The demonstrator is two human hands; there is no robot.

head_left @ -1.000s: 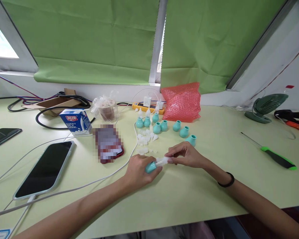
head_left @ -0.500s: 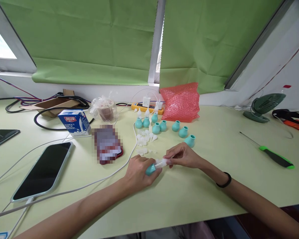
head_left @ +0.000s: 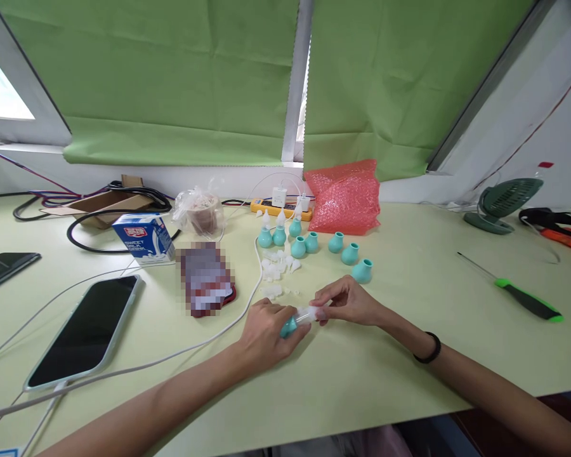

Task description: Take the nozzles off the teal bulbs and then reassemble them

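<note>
One teal squeeze bulb (head_left: pixel 288 327) lies at the near middle of the table (head_left: pixel 352 387), clasped in the left hand (head_left: pixel 268 327); the right hand (head_left: pixel 349 303) pinches the end of the translucent nozzle (head_left: pixel 304 316) at its mouth. Since a second ago, both grips hold, the hands edging slightly closer; the open-mouthed bulbs (head_left: pixel 362 272) farther off stay put.

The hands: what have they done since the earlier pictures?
No visible change in grip: the left hand still holds a teal bulb, the right hand still pinches the clear piece at its end. The other bulbs and screwdriver stayed put.
</note>
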